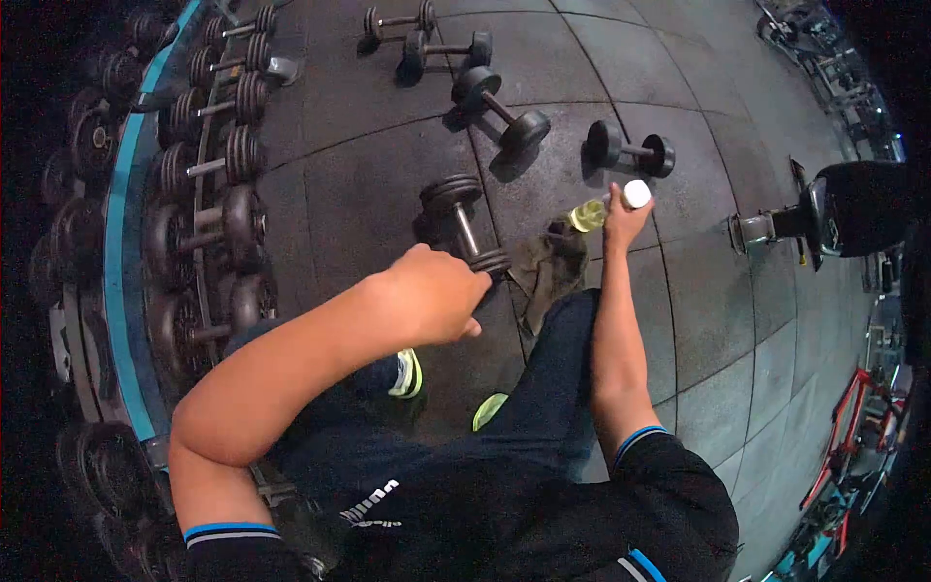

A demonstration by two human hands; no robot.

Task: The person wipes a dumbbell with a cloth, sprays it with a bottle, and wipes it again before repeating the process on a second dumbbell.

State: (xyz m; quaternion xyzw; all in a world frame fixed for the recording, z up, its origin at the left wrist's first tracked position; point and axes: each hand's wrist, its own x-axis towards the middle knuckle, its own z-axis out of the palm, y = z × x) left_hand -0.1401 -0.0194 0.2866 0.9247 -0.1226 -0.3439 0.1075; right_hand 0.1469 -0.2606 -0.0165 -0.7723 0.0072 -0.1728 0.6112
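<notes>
At the centre, my left hand is closed with its fingers curled under; what it holds, if anything, is hidden. Just beyond it a dumbbell with a silver handle lies on the floor. Wrapped round a clear bottle is my right hand. The bottle is tilted on its side, with yellow-green liquid and a white cap. A dark, crumpled cloth is below the bottle, by my knee. Another dumbbell lies just past my right hand.
Several dumbbells lie on the dark tiled floor ahead. A rack of dumbbells with a blue edge runs along the left. Gym equipment with a black seat stands at the right, and a red frame is farther down.
</notes>
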